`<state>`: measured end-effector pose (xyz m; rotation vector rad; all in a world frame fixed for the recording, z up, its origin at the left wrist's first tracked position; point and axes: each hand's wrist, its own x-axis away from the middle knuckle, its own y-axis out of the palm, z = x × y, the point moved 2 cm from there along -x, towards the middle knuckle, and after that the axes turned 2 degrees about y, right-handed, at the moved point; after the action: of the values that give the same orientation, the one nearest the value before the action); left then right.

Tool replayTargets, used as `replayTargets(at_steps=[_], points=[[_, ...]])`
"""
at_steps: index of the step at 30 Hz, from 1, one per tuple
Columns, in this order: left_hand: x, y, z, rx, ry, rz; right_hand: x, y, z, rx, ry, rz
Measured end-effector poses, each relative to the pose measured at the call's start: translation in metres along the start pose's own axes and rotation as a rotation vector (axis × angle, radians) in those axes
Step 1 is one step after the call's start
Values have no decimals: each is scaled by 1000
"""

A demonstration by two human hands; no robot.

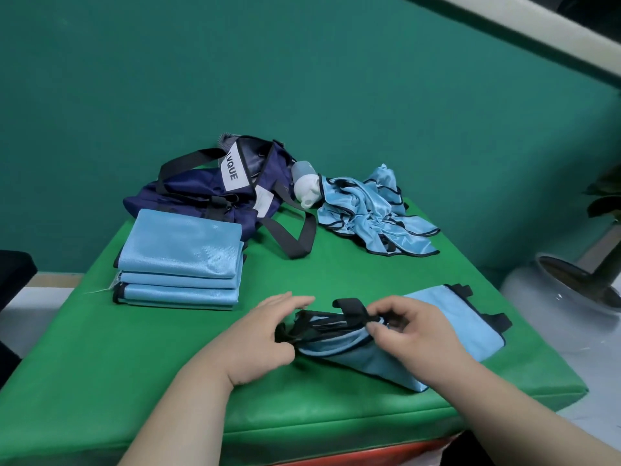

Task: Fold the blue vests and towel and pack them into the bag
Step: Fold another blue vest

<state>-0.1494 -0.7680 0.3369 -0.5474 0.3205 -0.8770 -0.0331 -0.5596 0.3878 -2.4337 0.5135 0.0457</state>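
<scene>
The step in hand is the folding of one more blue vest [470, 326], which lies flat on the green desk [336, 274] under both hands. The right hand [415, 334] pinches the black strap at the vest's edge with curled fingers. The left hand [268, 334] is relaxed, its fingers almost straight, and rests on the bunched black straps just beside the right one. Beyond the left hand sits a stack of folded vests [181, 257], and behind that the navy bag [208, 193], which looks open. Well beyond the right hand lies a loose pile of vests [369, 210], not yet folded. Whether the towel is in the stack I cannot tell. The next move probably calls for tucking the straps inward, then folding the vest over evenly to match the stack.
</scene>
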Motion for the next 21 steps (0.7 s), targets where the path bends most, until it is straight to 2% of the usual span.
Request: replayTargets(at_steps=[3,10,15,21], points=[[-4,7,-2,58,9,4,-1,-17,1,-165,50,47],[-13,26,16,166,158,84,-6,-46,9,-428,96,128],[-25,39,32,255,185,270,-3,-55,14,-516,118,102],[-34,48,38,510,160,360,4,-55,15,-512,123,79]])
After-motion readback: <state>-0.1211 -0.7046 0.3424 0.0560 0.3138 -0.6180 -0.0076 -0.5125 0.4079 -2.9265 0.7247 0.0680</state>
